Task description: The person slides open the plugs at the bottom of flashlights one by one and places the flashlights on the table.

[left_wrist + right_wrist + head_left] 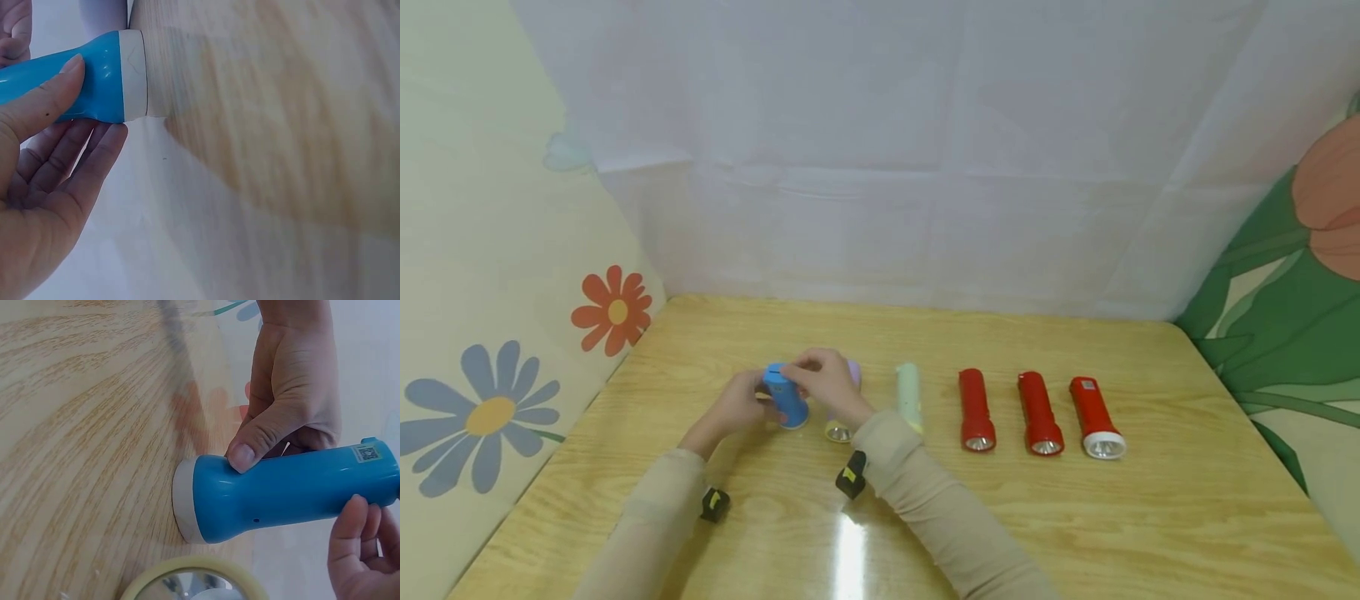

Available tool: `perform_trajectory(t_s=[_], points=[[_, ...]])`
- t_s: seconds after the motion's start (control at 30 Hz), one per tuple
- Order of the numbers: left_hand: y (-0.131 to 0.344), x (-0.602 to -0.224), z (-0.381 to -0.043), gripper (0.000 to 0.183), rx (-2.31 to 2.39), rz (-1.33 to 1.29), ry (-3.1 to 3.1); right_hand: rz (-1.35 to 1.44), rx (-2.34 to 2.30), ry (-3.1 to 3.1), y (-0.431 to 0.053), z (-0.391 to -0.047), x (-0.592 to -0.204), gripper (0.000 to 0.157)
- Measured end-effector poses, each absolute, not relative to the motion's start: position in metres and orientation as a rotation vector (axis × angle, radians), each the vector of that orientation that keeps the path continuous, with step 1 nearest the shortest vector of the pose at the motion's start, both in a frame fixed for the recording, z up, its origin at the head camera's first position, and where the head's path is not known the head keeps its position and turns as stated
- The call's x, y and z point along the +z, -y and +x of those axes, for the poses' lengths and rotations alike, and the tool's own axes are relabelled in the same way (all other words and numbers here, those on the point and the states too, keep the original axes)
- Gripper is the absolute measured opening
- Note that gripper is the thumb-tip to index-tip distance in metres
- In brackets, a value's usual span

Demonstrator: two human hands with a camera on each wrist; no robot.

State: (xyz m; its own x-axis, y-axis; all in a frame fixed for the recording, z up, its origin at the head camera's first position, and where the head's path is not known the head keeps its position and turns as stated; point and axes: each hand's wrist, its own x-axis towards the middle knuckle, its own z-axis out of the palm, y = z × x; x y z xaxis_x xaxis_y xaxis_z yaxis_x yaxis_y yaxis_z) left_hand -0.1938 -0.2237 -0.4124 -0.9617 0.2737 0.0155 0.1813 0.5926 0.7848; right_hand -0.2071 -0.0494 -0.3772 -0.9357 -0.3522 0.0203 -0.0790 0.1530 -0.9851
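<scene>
A blue flashlight [787, 402] stands lens end down on the table, its white rim [186, 500] against the wood. My left hand [741, 407] grips it low down, with the thumb on one side and the fingers on the other. At the raised tail end, my right hand [829, 385] pinches the body with thumb and fingertips, as the right wrist view shows. Close beside it lies a purple flashlight [854, 372] with a yellow-rimmed lens, partly hidden behind my right hand. A pale green flashlight [908, 392] lies to its right, its lens end covered by my right sleeve.
Farther right on the wooden table [1195, 500] lie a red flashlight [975, 404], a second red flashlight [1037, 408] and a red flashlight with a white head [1092, 408]. A white cloth [880, 208] hangs behind the table. Flowered panels [490, 250] flank both sides.
</scene>
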Motion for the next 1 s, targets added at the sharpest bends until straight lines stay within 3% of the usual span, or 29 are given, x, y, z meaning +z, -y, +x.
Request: perform_trajectory(t_s=[1.0], points=[[0.2244,-0.4144,-0.1954,0.043,1.339,0.373,-2.691,-0.387,-1.910,-2.202,0.0522,-0.2086,-0.3790,0.016]])
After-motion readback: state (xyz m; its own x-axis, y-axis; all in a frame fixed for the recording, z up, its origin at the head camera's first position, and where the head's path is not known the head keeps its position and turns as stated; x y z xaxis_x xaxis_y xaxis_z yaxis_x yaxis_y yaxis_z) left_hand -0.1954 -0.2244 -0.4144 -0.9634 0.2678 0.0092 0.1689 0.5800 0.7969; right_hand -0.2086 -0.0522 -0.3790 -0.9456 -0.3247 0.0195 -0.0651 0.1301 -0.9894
